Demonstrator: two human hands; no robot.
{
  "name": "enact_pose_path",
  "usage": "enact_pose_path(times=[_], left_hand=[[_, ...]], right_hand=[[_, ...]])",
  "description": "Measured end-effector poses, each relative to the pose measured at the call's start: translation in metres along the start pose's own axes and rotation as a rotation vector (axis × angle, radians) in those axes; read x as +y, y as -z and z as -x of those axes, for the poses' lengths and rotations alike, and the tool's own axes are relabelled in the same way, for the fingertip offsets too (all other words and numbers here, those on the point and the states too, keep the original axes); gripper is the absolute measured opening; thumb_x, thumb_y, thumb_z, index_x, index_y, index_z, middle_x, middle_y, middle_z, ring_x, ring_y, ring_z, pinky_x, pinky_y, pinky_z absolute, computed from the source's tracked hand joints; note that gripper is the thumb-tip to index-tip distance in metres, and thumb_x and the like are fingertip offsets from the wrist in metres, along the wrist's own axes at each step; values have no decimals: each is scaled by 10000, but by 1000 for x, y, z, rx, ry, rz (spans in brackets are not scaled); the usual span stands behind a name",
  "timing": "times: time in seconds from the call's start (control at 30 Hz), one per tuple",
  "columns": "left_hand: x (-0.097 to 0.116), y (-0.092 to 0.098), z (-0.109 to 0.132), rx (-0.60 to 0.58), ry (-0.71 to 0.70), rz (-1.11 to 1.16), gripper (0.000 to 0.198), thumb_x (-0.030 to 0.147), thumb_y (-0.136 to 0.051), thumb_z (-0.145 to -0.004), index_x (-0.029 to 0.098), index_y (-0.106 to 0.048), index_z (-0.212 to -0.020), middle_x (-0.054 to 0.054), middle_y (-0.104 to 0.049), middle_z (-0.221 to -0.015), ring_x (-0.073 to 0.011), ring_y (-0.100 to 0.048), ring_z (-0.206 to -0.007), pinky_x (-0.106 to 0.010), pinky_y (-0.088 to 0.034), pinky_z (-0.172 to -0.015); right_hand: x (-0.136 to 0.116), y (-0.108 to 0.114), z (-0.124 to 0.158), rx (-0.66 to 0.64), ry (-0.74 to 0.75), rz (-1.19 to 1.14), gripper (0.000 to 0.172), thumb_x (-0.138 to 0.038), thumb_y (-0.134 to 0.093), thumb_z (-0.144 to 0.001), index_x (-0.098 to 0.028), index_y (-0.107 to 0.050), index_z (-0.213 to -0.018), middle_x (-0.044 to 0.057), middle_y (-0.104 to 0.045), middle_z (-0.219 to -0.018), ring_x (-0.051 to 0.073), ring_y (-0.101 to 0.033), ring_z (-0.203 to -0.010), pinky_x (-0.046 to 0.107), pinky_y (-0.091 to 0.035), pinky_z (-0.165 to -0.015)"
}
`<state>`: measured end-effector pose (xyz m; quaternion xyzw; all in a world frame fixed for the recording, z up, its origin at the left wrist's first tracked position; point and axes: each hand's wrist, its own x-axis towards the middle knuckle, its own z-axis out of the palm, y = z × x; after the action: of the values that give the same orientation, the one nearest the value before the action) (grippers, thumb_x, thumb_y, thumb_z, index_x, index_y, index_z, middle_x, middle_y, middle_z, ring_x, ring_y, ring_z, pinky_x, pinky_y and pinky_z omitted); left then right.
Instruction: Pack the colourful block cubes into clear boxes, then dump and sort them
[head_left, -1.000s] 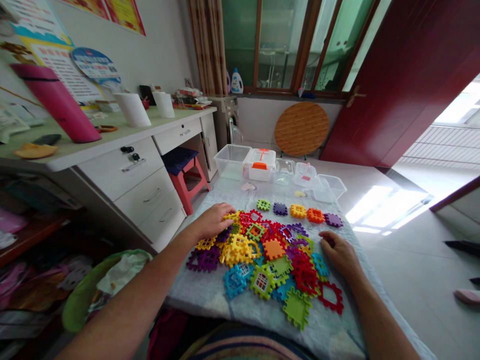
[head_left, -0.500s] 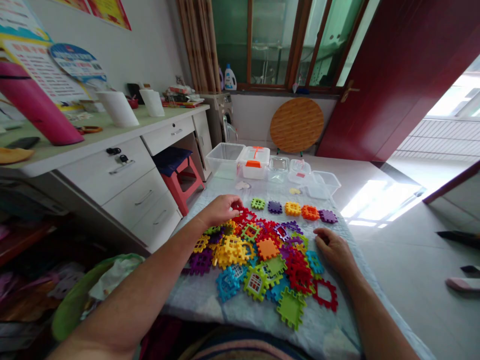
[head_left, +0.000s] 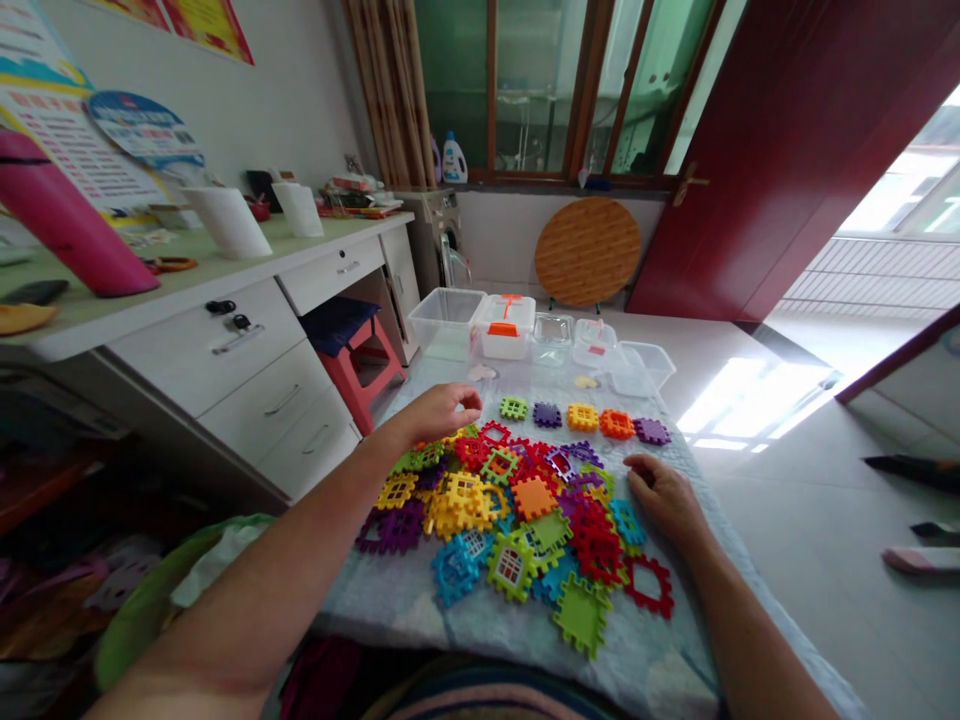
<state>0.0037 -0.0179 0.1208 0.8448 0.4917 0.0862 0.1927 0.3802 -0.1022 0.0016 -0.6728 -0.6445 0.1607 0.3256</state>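
A loose pile of toothed plastic tiles in red, yellow, green, blue, purple and orange lies on the cloth-covered table (head_left: 390, 605). My left hand (head_left: 442, 410) hovers at the pile's far left edge, its fingers curved and a little apart, with nothing visible between them. To the right of the pile, my right hand (head_left: 664, 495) rests near a blue tile (head_left: 626, 522), fingers loosely bent and holding nothing. Beyond the pile stands a row: a green tile (head_left: 514, 408), a dark purple one (head_left: 547, 414), a yellow one (head_left: 583, 417), an orange one (head_left: 616, 424) and a purple one (head_left: 652, 431).
Along the table's far end are an open clear bin (head_left: 446, 318), a lidded box with orange latches (head_left: 506, 345) and several smaller clear containers. A desk (head_left: 300, 262) and a red stool (head_left: 360, 370) stand at the left. A green basket (head_left: 142, 610) sits at lower left.
My left hand has lifted slightly away from the red tiles at the pile's far edge, which now show more fully. My right hand has hardly moved. The view has shifted slightly.
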Motion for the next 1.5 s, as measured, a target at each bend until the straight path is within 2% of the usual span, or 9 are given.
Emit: enact_pose_path(times=[0.2, 0.37, 0.5, 0.67, 0.8, 0.9, 1.0, 1.13, 1.5], left_hand=[[9, -35, -59, -103, 175, -190, 301, 307, -693, -722, 191, -692, -1000, -84, -730, -1041, -262, -656, -965, -305, -482, -811], [8, -56, -68, -166, 227, -203, 377, 236, -785, -578, 205, -704, -945, -66, -748, -940, -278, -672, -883, -328, -485, -752], [6, -53, -64, -159, 209, -176, 281, 173, -726, -637, 200, -721, -917, -44, -754, -901, -246, -672, -865, -319, -469, -766], [8, -27, -49, -122, 114, -120, 161, 167, -647, -742, 187, -740, -871, -10, -747, -851, -180, -661, -790, -261, -455, -728], [12, -15, -20, 82, 36, -185, 213, 176, -572, -822, 196, -737, -957, -63, -717, -1004, -224, -613, -984, -345, -408, -920], [11, -25, 7, 258, -91, -407, 174, 188, -570, -844, 212, -736, -890, -74, -688, -913, -255, -582, -990, -447, -317, -1029], [7, -36, 31, 191, -126, -433, 143, 273, -612, -856, 217, -728, -919, -64, -669, -913, -247, -582, -977, -485, -265, -1068], [4, -37, 44, 68, -113, -310, 297, 457, -694, -791, 236, -716, -988, -59, -647, -997, -246, -582, -1009, -462, -307, -1031], [11, -31, 15, -101, 11, -337, 285, 434, -627, -783, 189, -653, -928, -69, -705, -957, -245, -636, -932, -357, -415, -870]], right_hand=[[2, -1, 1, 3, -11, -34, 364, -414, -475, -778, -173, -676, -963, 47, -694, -773, 214, -643, -713, 338, -491, -703], [3, -1, 1, -3, -23, -31, 345, -396, -479, -778, -185, -682, -960, 39, -701, -771, 209, -642, -706, 330, -489, -692], [4, -1, 0, -5, -25, -38, 355, -404, -479, -773, -185, -685, -961, 43, -708, -783, 209, -645, -711, 332, -493, -697], [2, -1, 0, -8, -35, -25, 378, -416, -472, -769, -176, -688, -967, 53, -710, -797, 217, -654, -734, 340, -496, -718], [-1, 1, 0, -1, -23, -12, 395, -425, -465, -766, -165, -686, -963, 60, -707, -794, 220, -651, -727, 346, -496, -717], [-3, 1, 0, -2, -18, 6, 396, -428, -458, -768, -166, -686, -957, 56, -697, -771, 219, -642, -710, 348, -489, -707], [-2, 0, 0, -4, -16, 6, 395, -427, -455, -771, -166, -683, -960, 54, -692, -767, 218, -638, -709, 348, -485, -704], [0, -1, 0, -5, -18, -16, 402, -428, -453, -772, -158, -680, -965, 60, -693, -781, 217, -636, -708, 349, -486, -707], [0, 0, 0, -2, -19, -8, 395, -422, -459, -772, -160, -679, -969, 58, -693, -778, 217, -635, -712, 347, -484, -712]])
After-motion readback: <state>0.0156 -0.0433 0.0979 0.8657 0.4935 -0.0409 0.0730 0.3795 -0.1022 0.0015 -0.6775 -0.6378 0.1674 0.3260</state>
